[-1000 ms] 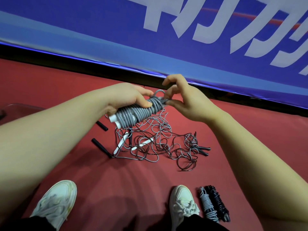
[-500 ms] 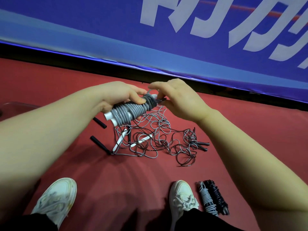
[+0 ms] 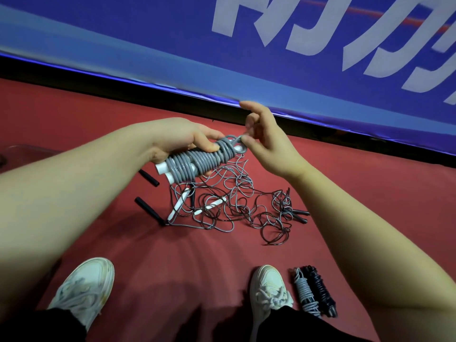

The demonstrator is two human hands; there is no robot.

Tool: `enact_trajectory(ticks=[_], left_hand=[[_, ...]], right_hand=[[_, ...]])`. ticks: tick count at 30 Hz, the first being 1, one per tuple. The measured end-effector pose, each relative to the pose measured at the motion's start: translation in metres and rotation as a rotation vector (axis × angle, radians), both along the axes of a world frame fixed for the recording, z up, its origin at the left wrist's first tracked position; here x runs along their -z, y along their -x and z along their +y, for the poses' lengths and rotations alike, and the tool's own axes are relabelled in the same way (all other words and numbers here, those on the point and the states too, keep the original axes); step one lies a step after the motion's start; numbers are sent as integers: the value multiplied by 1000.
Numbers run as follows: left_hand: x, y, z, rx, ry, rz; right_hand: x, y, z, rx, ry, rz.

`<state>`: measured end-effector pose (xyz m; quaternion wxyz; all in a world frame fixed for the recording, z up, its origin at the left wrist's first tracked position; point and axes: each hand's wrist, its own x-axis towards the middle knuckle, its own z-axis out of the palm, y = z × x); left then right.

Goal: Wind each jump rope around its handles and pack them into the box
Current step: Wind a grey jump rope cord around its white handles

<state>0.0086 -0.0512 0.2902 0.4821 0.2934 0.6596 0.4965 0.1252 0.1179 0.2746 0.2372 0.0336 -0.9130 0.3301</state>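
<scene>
left grip (image 3: pixel 177 138) holds one grey rope (image 3: pixel 197 164); two wound bundles (image 3: pixel 305 291) aside.

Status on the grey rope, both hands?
Left hand grips wound grey bundle. Right hand pinches its end loop. Tangled pile on floor beneath. No box in view.

Only lettering in view: big white characters (image 3: pixel 227 18) on blue banner (image 3: pixel 98 25) running across the top, behind the red floor (image 3: pixel 74 107). Tops are cut off by the frame edge, so only lower strokes show: thick, angular, slanted, several glyphs in a row. Can't be read as any word or brand. Nothing else legible, no nos. or labels.
</scene>
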Motion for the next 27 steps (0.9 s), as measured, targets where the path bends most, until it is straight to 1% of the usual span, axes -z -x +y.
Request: enact_trajectory(ticks=[2,3,4,5,6,7,9,13,15,17,20,23,25,26,27], left_hand=[[-1,3,-2,-4,-17,8],[-1,4,-3,-10,-32,5],[-1,5,-3,-25,-55,0],[-2,6,-2,-51,-83,0],[-2,5,-1,-80,-110,12],[-3,5,1,-99,-133,34],[-4,2,4,-115,-164,85],[-5,3,3,-138,-161,220],[-6,1,2,-139,-156,250],[-7,-3,2,-160,-192,193],[-12,-6,3,-197,-284,-6],[-12,-7,6,-250,-355,-104],[-8,-6,7,-309,-381,-120],[-6,-6,7,-331,-390,-123],[-6,-5,6,-332,-395,-121]], right_hand=[[3,1,-2,112,77,-13],[3,2,-4,206,172,-29],[2,3,-5,305,256,-62],[1,3,-7,389,295,-116],[1,2,-10,414,319,-182],[0,2,-14,380,369,-225],[-4,1,-21,298,479,-225],[-12,-3,-24,298,547,-157],[-10,-2,-24,274,581,-134],[-7,0,-25,213,650,-80],[-9,4,-28,130,810,65],[-7,12,-33,127,941,147],[-2,18,-35,160,976,161],[-1,21,-35,166,960,165],[1,22,-35,188,892,172]])
